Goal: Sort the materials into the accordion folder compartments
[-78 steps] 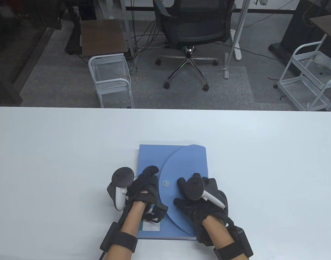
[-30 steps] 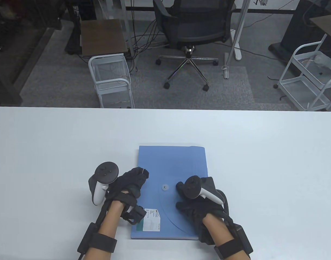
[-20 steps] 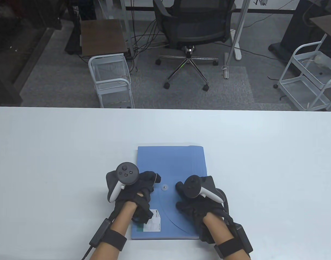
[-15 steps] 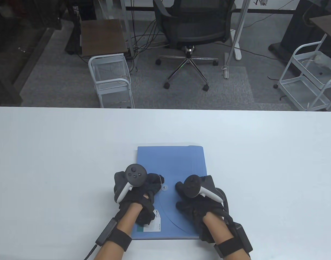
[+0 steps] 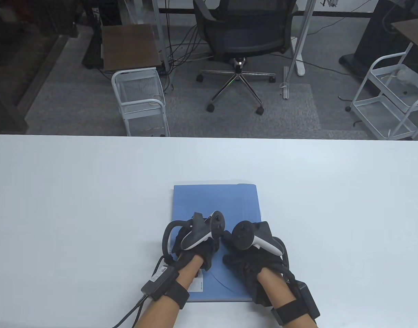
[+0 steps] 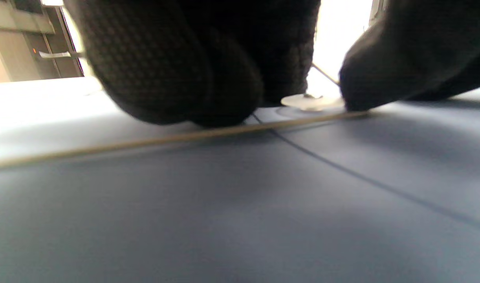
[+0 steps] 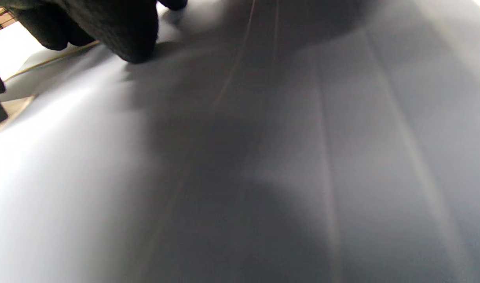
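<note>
Looking down at the white table [image 5: 92, 191], I saw the blue accordion folder [image 5: 215, 201] lying flat and closed near the front edge, its rounded flap folded down over the front face. My left hand [image 5: 198, 244] sat on the folder's middle, its tracker [image 5: 203, 232] tipped toward the right; my right hand [image 5: 253, 259] rested on the folder's right half, palm down, with its own tracker [image 5: 251, 239] on the back of it. The two hands were close together, almost touching at the fingertips. In the left wrist view the gloved fingers [image 6: 177, 67] pressed down on the folder's surface, bunched together, just beside the small pale round clasp disc [image 6: 308, 101], and a thin cord [image 6: 165, 138] ran taut across the flap beneath them toward that disc. A second dark fingertip [image 6: 385, 74] came down at the disc's other side, touching or nearly touching it. I could not tell whether the left fingers actually pinched the cord or merely pressed on it. In the right wrist view one fingertip [image 7: 118, 31] bore on the folder's ribbed surface, and the hand gripped nothing, lying spread on the cover. A white printed label [image 5: 198, 285] showed on the folder's near left corner, partly hidden under my left wrist.
</note>
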Demonstrator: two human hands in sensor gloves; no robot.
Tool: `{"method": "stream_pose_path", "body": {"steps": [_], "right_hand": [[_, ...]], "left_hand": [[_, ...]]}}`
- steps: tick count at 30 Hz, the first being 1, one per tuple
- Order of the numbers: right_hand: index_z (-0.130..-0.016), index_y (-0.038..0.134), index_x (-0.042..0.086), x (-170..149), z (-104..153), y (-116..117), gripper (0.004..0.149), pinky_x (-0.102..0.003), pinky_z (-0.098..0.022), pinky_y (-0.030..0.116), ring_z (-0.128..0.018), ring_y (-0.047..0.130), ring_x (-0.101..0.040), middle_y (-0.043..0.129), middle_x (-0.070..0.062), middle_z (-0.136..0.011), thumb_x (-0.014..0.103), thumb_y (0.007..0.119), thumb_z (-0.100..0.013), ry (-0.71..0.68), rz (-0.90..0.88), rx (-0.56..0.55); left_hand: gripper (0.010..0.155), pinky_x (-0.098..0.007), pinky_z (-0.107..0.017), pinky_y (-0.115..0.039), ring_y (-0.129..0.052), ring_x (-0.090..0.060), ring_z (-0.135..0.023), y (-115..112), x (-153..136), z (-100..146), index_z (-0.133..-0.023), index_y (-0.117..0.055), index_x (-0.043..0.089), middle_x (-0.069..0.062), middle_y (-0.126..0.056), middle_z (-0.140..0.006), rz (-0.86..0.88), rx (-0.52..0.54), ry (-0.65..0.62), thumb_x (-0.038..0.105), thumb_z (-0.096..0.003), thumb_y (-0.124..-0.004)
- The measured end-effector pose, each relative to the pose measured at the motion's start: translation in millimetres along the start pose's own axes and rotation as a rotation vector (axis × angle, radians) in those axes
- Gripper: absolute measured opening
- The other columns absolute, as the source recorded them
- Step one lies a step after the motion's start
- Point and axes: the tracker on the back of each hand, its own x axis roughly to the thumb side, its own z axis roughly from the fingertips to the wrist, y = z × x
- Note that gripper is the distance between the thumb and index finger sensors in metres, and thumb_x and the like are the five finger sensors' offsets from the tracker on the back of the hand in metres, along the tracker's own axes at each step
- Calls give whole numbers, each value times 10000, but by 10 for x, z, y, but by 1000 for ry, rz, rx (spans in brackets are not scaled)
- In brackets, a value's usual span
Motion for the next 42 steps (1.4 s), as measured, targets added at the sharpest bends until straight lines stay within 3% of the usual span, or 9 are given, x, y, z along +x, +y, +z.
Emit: {"method": "stream_pose_path", "body": {"steps": [5,10,18,22,26,32,42], "right_hand": [[-1127,337,382,5,5,-1,633,-814,-672,322,-1004,-13,-534,10,-176,-1175,473,702,-618,-6,5,-3],[-1128,336,379,-6,10,-7,631,-813,-664,321,-1004,-12,-531,12,-174,-1175,467,701,-621,-9,-12,-5],[-1127,323,374,-21,16,2,621,-812,-653,269,-994,-40,-521,-11,-169,-1167,443,688,-629,-19,-39,-3],[-1130,306,365,-25,18,20,624,-824,-647,242,-986,-69,-518,-35,-170,-1160,439,676,-632,-27,-54,-3],[-1133,283,361,-10,24,27,629,-826,-643,209,-977,-92,-514,-59,-170,-1151,440,661,-636,-29,-49,-2],[-1149,308,278,3,134,-12,664,-821,-637,179,-995,-20,-543,-7,-227,-1156,457,670,-621,-97,-17,-119],[-1139,424,204,-19,520,-439,668,-807,-667,287,-1033,155,-577,184,-262,-1193,492,676,-591,-313,-104,-563]], "left_hand": [[407,-297,-356,-955,-1049,-177,-517,25,-112,-92,-801,-916,274,-51,-945,-862,113,-8,154,563,-518,-874],[333,-315,-376,-944,-1038,-190,-542,26,-256,-76,-755,-947,302,-10,-967,-825,176,-6,190,549,-542,-877],[358,-367,-433,-911,-1000,-233,-605,9,-478,155,-803,-948,282,-49,-949,-860,206,0,174,524,-581,-804],[421,-427,-482,-882,-970,-328,-695,48,-636,332,-872,-916,241,-107,-911,-929,253,1,159,520,-597,-762],[457,-477,-539,-843,-920,-392,-788,84,-831,513,-923,-882,221,-132,-863,-995,384,97,140,515,-611,-723],[492,-562,-629,-733,-792,-470,-905,122,-1034,558,-963,-860,171,-167,-788,-1067,582,246,-89,478,-617,-693],[529,-559,-665,-710,-742,-434,-977,348,-1135,731,-1015,-802,208,-127,-735,-1119,442,527,-217,518,-600,-699]]}}
